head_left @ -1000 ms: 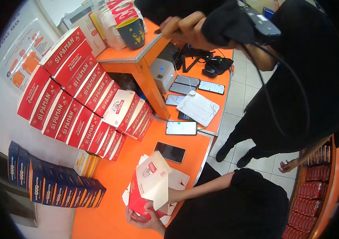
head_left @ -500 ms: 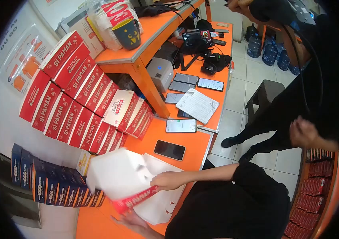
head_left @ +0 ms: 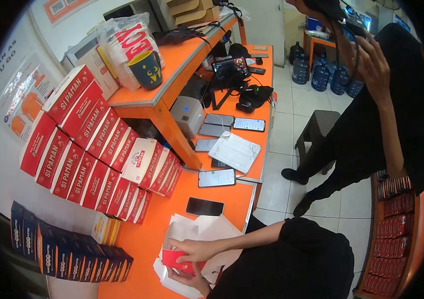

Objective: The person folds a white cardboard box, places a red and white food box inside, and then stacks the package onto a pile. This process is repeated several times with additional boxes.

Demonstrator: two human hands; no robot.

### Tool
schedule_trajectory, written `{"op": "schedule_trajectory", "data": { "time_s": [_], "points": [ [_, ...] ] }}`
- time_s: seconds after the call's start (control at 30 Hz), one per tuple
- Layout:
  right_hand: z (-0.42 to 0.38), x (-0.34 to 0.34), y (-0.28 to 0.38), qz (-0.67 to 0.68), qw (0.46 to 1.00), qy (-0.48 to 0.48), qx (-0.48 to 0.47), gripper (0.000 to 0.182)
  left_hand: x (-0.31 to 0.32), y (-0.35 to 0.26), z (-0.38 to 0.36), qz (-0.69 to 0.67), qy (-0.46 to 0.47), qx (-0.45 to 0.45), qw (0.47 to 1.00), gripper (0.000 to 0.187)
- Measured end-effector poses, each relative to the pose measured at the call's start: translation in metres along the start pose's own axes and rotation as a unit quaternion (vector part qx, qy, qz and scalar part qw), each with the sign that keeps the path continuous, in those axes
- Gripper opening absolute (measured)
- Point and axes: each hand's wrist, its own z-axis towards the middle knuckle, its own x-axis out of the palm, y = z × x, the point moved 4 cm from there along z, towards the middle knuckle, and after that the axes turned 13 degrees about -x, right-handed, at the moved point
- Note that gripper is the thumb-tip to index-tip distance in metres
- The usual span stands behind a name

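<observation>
A partly folded red and white carton (head_left: pixel 178 258) sits on the orange table, its white inside showing. My right hand (head_left: pixel 192 249) reaches over it from the right, with fingers bent over the red side wall. My left hand (head_left: pixel 192 280) is nearer the bottom edge, its fingers and thumb gripping the lower side of the same carton. White flattened carton sheets (head_left: pixel 217 229) lie under and beside it. A dark phone (head_left: pixel 205 206) lies just above the sheets.
Stacked red boxes (head_left: pixel 87 174) and dark blue boxes (head_left: pixel 72 249) stand at left. Lit phones (head_left: pixel 217 178), a notebook (head_left: pixel 234 152) and a printer (head_left: pixel 187 115) are farther back. A mug (head_left: pixel 145 70) stands on the shelf. A person (head_left: pixel 366 119) stands at right beside a stool (head_left: pixel 321 124).
The carton has gone from a wide open sheet to a smaller folded shape. Both my hands have closed in on it. The other person's hand has risen, and the view has shifted.
</observation>
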Motion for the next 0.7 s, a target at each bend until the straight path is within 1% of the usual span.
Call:
{"op": "schedule_trajectory", "data": {
  "time_s": [0.03,0.13,0.17,0.23,0.33,0.37,0.43,0.47,0.5,0.6,0.63,0.7],
  "points": [
    [0.002,0.001,-0.002,0.014,1.000,0.004,-0.008,0.032,-0.003,0.005,0.006,-0.049,-0.013,0.001,0.999,0.073],
    [0.010,0.000,-0.009,0.053,0.996,0.025,-0.069,0.031,-0.015,0.006,0.018,-0.027,-0.010,0.051,0.998,0.065],
    [0.013,-0.008,-0.009,-0.012,0.993,-0.002,-0.118,0.027,-0.019,0.002,0.016,-0.010,-0.022,0.082,0.996,0.064],
    [0.018,-0.021,-0.006,-0.141,0.965,-0.053,-0.214,0.021,-0.026,0.001,0.019,0.041,-0.034,0.138,0.989,0.063],
    [0.017,-0.027,-0.006,-0.238,0.947,-0.089,-0.196,0.021,-0.029,-0.015,0.020,0.093,-0.074,0.199,0.973,0.064],
    [0.017,-0.018,-0.016,-0.225,0.959,-0.066,-0.157,0.035,-0.028,-0.023,0.020,0.098,-0.088,0.214,0.968,0.064],
    [0.012,-0.005,-0.017,-0.098,0.992,-0.059,-0.055,0.047,-0.028,-0.026,0.021,0.101,-0.109,0.230,0.962,0.064],
    [0.009,0.002,-0.020,-0.034,0.998,-0.055,-0.003,0.053,-0.026,-0.021,0.023,0.097,-0.120,0.233,0.960,0.065],
    [0.010,0.003,-0.029,-0.027,0.998,-0.056,-0.016,0.059,-0.024,-0.021,0.023,0.093,-0.131,0.235,0.959,0.066],
    [0.012,0.001,-0.047,-0.040,0.996,-0.075,-0.033,0.052,-0.012,-0.024,0.019,0.149,-0.107,0.232,0.955,0.066],
    [0.013,0.001,-0.051,-0.093,0.994,-0.021,-0.060,0.049,-0.016,-0.025,0.017,0.208,-0.122,0.246,0.939,0.076],
    [0.018,-0.003,-0.049,-0.198,0.970,0.088,-0.113,0.043,-0.014,-0.030,0.018,0.183,-0.025,0.274,0.944,0.082]
  ]
}}
